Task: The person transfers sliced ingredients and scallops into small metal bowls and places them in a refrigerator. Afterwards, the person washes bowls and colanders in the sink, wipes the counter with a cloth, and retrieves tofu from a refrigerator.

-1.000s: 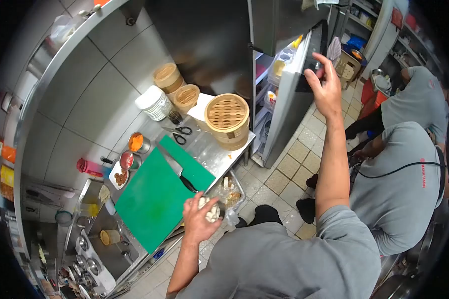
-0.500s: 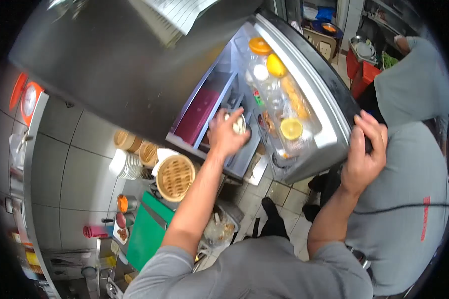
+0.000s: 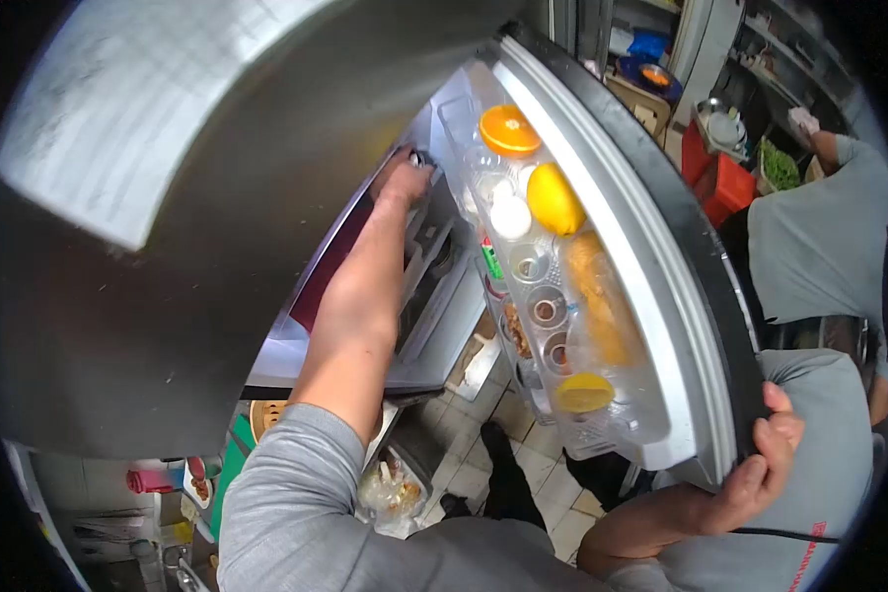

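My left hand (image 3: pixel 405 180) is deep inside the refrigerator, near its upper inner wall. Its fingers look curled, and a small shiny edge shows beside them; the rest of what they hold is hidden. The edge of the open refrigerator door (image 3: pixel 676 257) is gripped by my right hand (image 3: pixel 775 444). The door shelves carry an orange half (image 3: pixel 509 130), a lemon (image 3: pixel 555 199), white eggs (image 3: pixel 510 216), a cut lemon (image 3: pixel 585 393) and a bag of yellowish food (image 3: pixel 599 296). Beneath my left forearm is a grey drawer or shelf (image 3: pixel 429 331).
A co-worker in a grey shirt (image 3: pixel 809 247) stands at the right, near red bins (image 3: pixel 725 187) and leafy greens (image 3: pixel 779 165). Another grey-clad person's back (image 3: pixel 824 395) is close beside my right hand. A bag of waste (image 3: pixel 393 490) sits low by my left side.
My left hand has reached farther into the refrigerator; the small container of white pieces it held is no longer clearly visible. My right hand has moved lower along the door edge as my view came closer.
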Action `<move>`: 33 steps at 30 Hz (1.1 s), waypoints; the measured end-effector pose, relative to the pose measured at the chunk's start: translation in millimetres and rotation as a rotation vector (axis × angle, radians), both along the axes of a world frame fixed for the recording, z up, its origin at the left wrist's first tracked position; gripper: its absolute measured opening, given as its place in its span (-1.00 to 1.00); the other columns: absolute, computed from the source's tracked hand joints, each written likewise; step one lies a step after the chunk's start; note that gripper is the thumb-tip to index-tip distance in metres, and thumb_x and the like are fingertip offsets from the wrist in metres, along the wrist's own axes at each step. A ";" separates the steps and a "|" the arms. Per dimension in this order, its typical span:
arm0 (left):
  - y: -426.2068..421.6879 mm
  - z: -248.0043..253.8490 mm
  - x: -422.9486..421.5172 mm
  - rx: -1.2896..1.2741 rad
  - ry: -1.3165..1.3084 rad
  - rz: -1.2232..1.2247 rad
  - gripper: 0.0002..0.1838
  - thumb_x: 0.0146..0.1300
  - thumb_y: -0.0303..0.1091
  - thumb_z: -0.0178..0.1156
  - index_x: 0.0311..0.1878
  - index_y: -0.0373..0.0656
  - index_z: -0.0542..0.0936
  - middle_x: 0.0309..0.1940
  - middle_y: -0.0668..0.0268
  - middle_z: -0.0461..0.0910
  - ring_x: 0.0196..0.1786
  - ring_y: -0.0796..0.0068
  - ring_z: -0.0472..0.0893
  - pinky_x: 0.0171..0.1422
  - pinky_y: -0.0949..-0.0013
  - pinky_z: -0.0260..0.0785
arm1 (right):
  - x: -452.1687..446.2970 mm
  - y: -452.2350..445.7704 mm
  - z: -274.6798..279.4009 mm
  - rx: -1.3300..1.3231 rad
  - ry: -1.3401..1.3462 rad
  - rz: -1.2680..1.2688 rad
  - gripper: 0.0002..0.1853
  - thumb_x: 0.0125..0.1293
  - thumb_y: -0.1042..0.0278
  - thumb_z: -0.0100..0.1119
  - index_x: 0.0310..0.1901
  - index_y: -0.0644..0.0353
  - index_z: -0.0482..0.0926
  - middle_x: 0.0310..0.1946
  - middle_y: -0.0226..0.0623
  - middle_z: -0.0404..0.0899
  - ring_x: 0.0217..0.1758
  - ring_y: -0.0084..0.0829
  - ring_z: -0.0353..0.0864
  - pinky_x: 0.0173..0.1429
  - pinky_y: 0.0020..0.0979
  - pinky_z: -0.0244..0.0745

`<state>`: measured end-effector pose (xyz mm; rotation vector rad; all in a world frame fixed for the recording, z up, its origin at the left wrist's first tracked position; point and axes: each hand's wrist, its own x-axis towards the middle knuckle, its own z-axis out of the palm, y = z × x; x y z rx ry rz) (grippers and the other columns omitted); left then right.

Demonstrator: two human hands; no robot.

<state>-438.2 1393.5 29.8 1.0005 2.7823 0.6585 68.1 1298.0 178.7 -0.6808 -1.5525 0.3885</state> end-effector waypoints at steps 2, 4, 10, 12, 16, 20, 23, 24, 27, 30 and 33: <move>3.8 -6.0 -6.9 -0.025 0.030 0.018 -0.24 0.12 -0.01 0.27 0.46 0.17 0.41 0.44 0.14 0.40 0.48 0.06 0.37 0.56 0.14 0.19 | 2.4 6.9 -7.8 0.025 0.069 0.036 -0.60 0.38 0.18 -0.12 0.00 0.36 0.51 -0.05 0.13 0.37 0.21 0.09 0.40 0.38 0.13 0.19; 5.0 -14.8 -12.1 0.071 0.155 0.015 -0.21 0.10 0.11 0.31 0.41 0.05 0.42 0.39 0.15 0.44 0.40 0.07 0.45 0.45 0.07 0.32 | 2.6 10.5 -10.6 0.037 0.083 0.044 -0.58 0.39 0.22 -0.16 0.04 0.40 0.51 0.00 0.18 0.40 0.24 0.12 0.41 0.42 0.14 0.16; 5.4 1.2 7.1 0.077 0.139 0.141 -0.08 0.10 0.30 0.33 0.38 -0.16 0.41 0.35 0.03 0.47 0.39 0.07 0.47 0.42 0.08 0.34 | 4.8 11.9 -12.6 0.045 0.087 0.074 -0.55 0.41 0.22 -0.20 0.07 0.43 0.50 0.05 0.27 0.42 0.25 0.12 0.41 0.43 0.11 0.19; -7.1 20.4 16.3 0.030 -0.036 0.129 0.06 0.05 0.31 0.37 0.46 -0.22 0.27 0.41 -0.03 0.39 0.43 0.05 0.42 0.49 0.05 0.25 | 10.0 13.4 -15.9 0.068 0.077 0.057 -0.54 0.43 0.23 -0.20 0.09 0.45 0.49 0.06 0.24 0.43 0.23 0.09 0.44 0.41 0.08 0.26; -37.0 18.6 33.1 0.111 -0.227 0.183 0.26 -0.04 0.26 0.47 0.58 -0.16 0.01 0.46 -0.06 0.30 0.50 -0.03 0.31 0.59 -0.20 0.00 | 7.6 9.2 -11.0 0.035 0.064 0.008 -0.53 0.41 0.21 -0.17 0.06 0.50 0.51 -0.08 0.24 0.44 0.17 0.18 0.46 0.36 0.18 0.25; -91.4 -6.6 102.3 0.419 -0.054 0.189 0.10 -0.01 -0.08 0.46 0.54 -0.13 0.04 0.55 -0.21 -0.06 0.63 -0.18 -0.10 0.55 -0.49 -0.28 | 13.2 1.9 -15.5 0.027 0.064 0.064 -0.57 0.51 0.29 -0.16 0.10 0.54 0.52 0.11 0.21 0.50 0.23 0.01 0.50 0.37 -0.04 0.39; -160.1 -42.8 206.6 0.719 0.096 -0.004 -0.29 0.13 -0.34 0.29 0.38 -0.27 0.32 0.51 -0.25 0.04 0.56 -0.29 0.08 0.64 -0.13 -0.12 | 15.6 -9.4 -15.7 -0.030 0.116 -0.014 -0.61 0.52 0.29 -0.03 0.09 0.51 0.57 0.09 0.07 0.57 0.19 -0.13 0.55 0.33 -0.17 0.44; -198.8 -44.2 246.5 0.749 0.065 -0.124 -0.32 0.16 -0.39 0.26 0.37 -0.25 0.34 0.53 -0.20 0.05 0.58 -0.25 0.05 0.65 -0.12 -0.11 | 10.6 -13.8 -13.8 -0.043 0.123 0.104 -0.61 0.52 0.29 -0.03 0.09 0.51 0.57 0.09 0.07 0.57 0.19 -0.13 0.55 0.33 -0.17 0.44; -350.4 -38.7 336.6 0.676 -0.247 -0.413 -0.42 0.23 -0.43 0.28 0.34 -0.18 0.43 0.55 -0.16 0.04 0.59 -0.09 0.10 0.59 -0.01 0.11 | -17.5 -36.2 -3.0 -0.028 0.014 0.136 -0.65 0.50 0.26 0.13 0.09 0.40 0.63 0.07 -0.07 0.62 0.12 -0.26 0.59 0.26 -0.30 0.49; -511.0 -22.8 405.7 0.528 -0.458 -0.391 -0.59 0.25 -0.39 0.31 0.17 -0.19 0.60 0.33 -0.03 0.47 0.39 0.10 0.48 0.42 0.16 0.38 | -7.2 -79.8 15.9 0.015 -0.104 0.027 -0.57 0.43 0.27 0.23 0.17 0.44 0.55 0.12 0.02 0.56 0.17 -0.16 0.56 0.37 -0.19 0.40; -666.4 -46.0 466.2 0.454 -0.371 0.114 -0.73 0.28 -0.35 0.28 0.02 -0.20 0.65 -0.02 0.06 0.68 0.05 0.08 0.66 0.16 0.15 0.52 | -19.8 -129.4 -1.5 0.426 -0.119 0.018 -0.46 0.37 0.24 0.33 0.32 0.25 0.47 0.25 0.01 0.46 0.34 -0.08 0.43 0.48 -0.13 0.26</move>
